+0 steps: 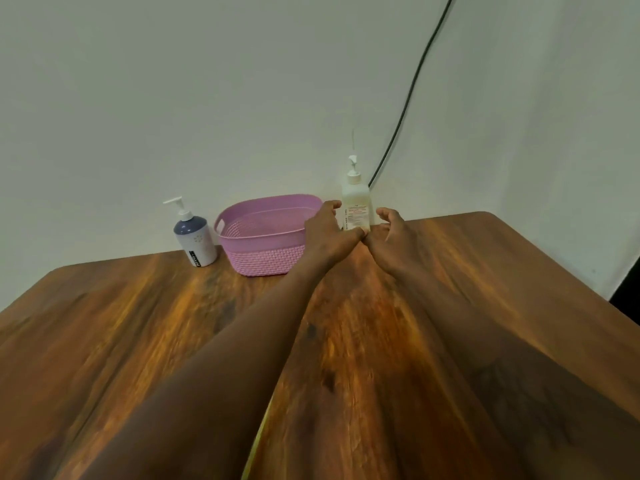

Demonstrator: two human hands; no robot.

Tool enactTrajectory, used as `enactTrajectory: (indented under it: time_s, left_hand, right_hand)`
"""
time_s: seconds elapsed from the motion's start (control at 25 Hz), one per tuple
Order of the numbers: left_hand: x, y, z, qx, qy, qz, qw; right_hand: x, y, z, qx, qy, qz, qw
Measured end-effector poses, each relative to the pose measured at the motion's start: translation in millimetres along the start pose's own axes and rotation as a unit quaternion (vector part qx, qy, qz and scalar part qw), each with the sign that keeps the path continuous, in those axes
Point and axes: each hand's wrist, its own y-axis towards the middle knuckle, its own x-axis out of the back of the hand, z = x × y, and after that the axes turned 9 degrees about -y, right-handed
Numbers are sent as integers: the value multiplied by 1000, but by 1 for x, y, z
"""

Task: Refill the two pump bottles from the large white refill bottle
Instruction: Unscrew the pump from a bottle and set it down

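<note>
A tall white pump bottle (356, 199) with a printed label stands at the back of the wooden table, by the wall. My left hand (329, 230) curls round its lower left side, fingertips on the bottle's edge and thumb across its base. Just right of the bottle, my right hand (391, 233) is cupped with a narrow gap between its fingertips and the bottle, holding nothing. A second pump bottle (195, 242), white with a dark blue-grey top, stands at the back left, apart from both hands.
A pink woven plastic basket (266, 258) sits between the two bottles, right next to my left wrist. A black cable (412, 88) runs down the wall behind the white bottle. The table (346, 341) ends at the wall; its right edge is rounded.
</note>
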Motion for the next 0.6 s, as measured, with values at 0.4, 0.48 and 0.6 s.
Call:
enactTrajectory:
  time_s: [0.4,0.48,0.6]
  left_hand:
    - [-54,96,38,38,-37,-4,999]
    - [-56,97,35,41,-40,-15,998]
    - [-56,94,31,61,-50,-18,997]
  right_hand:
    - [-57,117,-46,-4,22,45,999]
    - [-59,124,-46,-4,14,58,998]
    - [-55,129,-43,-6,24,70,997]
